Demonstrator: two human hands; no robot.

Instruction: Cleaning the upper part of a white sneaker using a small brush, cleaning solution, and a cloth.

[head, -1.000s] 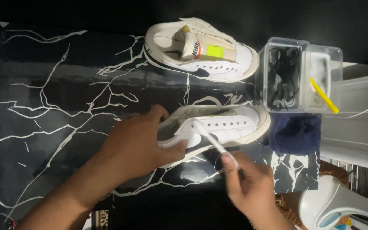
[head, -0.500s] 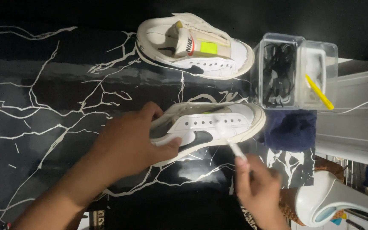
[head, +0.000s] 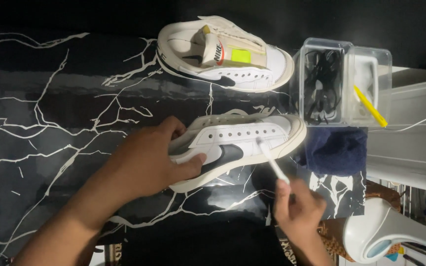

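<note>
Black marble-patterned sheeting with white veins covers the bench (head: 75, 118), dark all around its edges. On it, near the middle, a white sneaker (head: 237, 145) with a black side mark lies tipped onto its side, laceless, its toe pointing right. The left hand (head: 146, 160) clamps its heel end, fingers curled over the collar and thumb pressed against the side panel. The right hand (head: 297, 209) pinches the handle of a slim white brush (head: 271, 160) between thumb and fingertips; its head now touches the shoe's side just below the eyelet row, toward the toe, whereas a second ago it lay nearer the black mark at mid-shoe. So the brushing has worked rightward along the panel, and the shoe has rolled slightly more onto its side. Farther off sits the second sneaker (head: 223, 59), upright; to the right a clear box (head: 343, 83) with dark laces and a yellow tool (head: 369, 106), and a dark blue cloth (head: 336, 150) touching the toe.
</note>
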